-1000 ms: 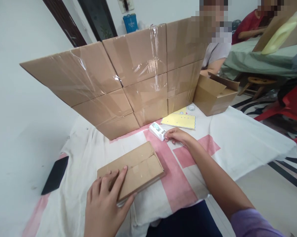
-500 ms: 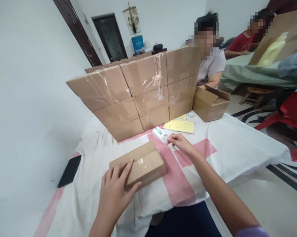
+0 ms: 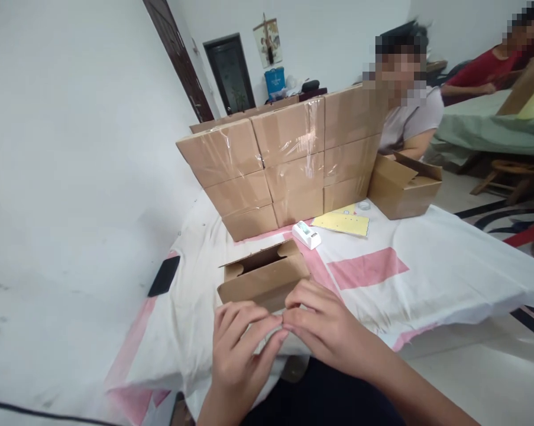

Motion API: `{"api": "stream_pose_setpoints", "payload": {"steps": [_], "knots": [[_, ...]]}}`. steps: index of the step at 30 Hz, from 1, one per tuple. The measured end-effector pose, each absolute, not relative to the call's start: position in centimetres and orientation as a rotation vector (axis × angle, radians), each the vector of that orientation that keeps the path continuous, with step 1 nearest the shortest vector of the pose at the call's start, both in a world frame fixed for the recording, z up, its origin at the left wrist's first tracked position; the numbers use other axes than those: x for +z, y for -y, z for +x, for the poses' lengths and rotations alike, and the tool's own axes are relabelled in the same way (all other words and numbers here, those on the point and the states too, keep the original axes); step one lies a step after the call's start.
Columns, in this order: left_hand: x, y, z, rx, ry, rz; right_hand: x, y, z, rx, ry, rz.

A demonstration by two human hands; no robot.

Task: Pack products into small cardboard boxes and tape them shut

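Observation:
A small brown cardboard box [image 3: 267,283] stands on the white and pink tablecloth [image 3: 382,266] with its top flaps open. My left hand [image 3: 242,349] and my right hand [image 3: 326,325] are just in front of it, near the table's front edge. Their fingertips meet in a pinch, and whether anything is between them I cannot make out. Neither hand touches the box. A white device [image 3: 306,234] lies beyond the box, with a yellow sheet [image 3: 343,223] to its right.
A wall of taped cardboard boxes [image 3: 288,160] stands at the back of the table, and an open box [image 3: 404,186] is at its right end beside a tape roll [image 3: 363,205]. A black phone [image 3: 164,276] lies at the left. A person [image 3: 411,118] sits behind the boxes, another [image 3: 488,74] further right.
The box went from lying flat under my left hand to standing with its top open. My right hand left the white device and both hands came together in front of the box.

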State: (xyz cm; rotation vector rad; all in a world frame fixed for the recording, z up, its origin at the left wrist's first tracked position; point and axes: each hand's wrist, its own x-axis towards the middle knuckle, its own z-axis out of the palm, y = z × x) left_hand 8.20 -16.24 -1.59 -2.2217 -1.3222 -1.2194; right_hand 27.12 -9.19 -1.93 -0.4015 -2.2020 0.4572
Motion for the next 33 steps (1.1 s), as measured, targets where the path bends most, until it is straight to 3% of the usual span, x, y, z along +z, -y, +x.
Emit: {"api": "stream_pose_setpoints", "payload": {"steps": [6, 14, 20, 33], "knots": [[-3.1, 16.8, 7.1, -1.243, 1.342, -2.075, -2.1, 7.7, 27.2, 0.562, 2.301, -0.489], [-1.3, 15.2, 2.5, -1.223, 1.676, -2.049, -3.0, -1.3, 23.7, 0.101, 2.449, -0.668], [0.4, 10.6, -1.1, -1.041, 2.222, -2.432, -5.9, -1.9, 22.5, 0.217, 2.508, -0.718], [-1.7, 5.9, -2.2, -0.598, 2.365, -2.516, -6.5, -1.9, 22.5, 0.304, 2.438, -0.713]]}}
